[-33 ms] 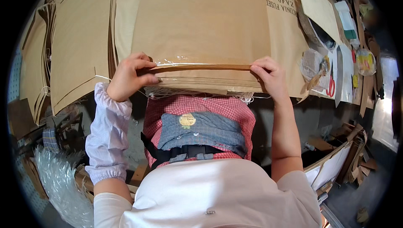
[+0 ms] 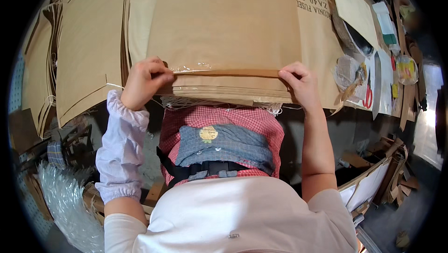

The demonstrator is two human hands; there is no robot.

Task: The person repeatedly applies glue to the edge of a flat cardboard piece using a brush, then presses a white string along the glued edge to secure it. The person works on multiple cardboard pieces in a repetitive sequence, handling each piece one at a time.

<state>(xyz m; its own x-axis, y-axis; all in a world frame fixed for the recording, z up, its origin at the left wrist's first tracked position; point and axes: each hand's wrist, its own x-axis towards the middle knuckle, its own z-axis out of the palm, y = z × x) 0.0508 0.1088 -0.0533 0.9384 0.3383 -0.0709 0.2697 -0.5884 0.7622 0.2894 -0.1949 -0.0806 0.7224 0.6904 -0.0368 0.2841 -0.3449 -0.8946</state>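
Observation:
A large brown paper sack [image 2: 224, 24] lies flat on top of a stack of paper sacks [image 2: 233, 95]. Along its near edge runs a raised brown paper strip or lip [image 2: 228, 73], with a shiny clear patch just beyond it. My left hand [image 2: 148, 78] pinches the left end of this edge, thumb against the fingers. At the right end my right hand [image 2: 298, 79] grips the same edge between thumb and fingers. The edge is stretched straight between both hands. White strings [image 2: 186, 103] hang from the near side of the stack.
More stacked brown sacks [image 2: 88, 43] lie at the left. On the right are red-handled scissors [image 2: 367, 95], a plastic-wrapped roll [image 2: 347, 72] and a white board [image 2: 354, 8]. A bundle of clear plastic [image 2: 70, 201] stands low at the left, cardboard pieces [image 2: 401, 183] low at the right.
My left thumb has moved up against the fingers, closing on the sack's edge. The raised edge has tilted slightly; my right hand has hardly moved.

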